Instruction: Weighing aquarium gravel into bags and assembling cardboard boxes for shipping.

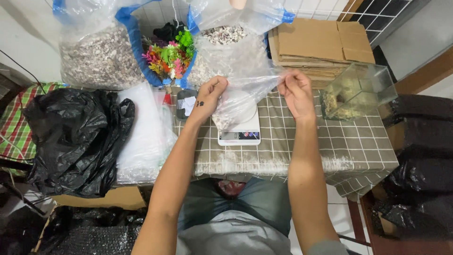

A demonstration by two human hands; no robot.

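Both forearms reach over my lap to the checked tablecloth (358, 141). From the head view I note my left hand (210, 94) and right hand (296, 92), held apart, each pinching one top edge of a clear plastic bag (240, 97) of pebbles resting on the white scale (239, 132) between them.

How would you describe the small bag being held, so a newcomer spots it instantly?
On the checked table, find the white scale. Directly above it, the left hand and right hand stretch a small clear bag holding a few pebbles. Unlike the big pebble sacks behind, it's nearly empty.
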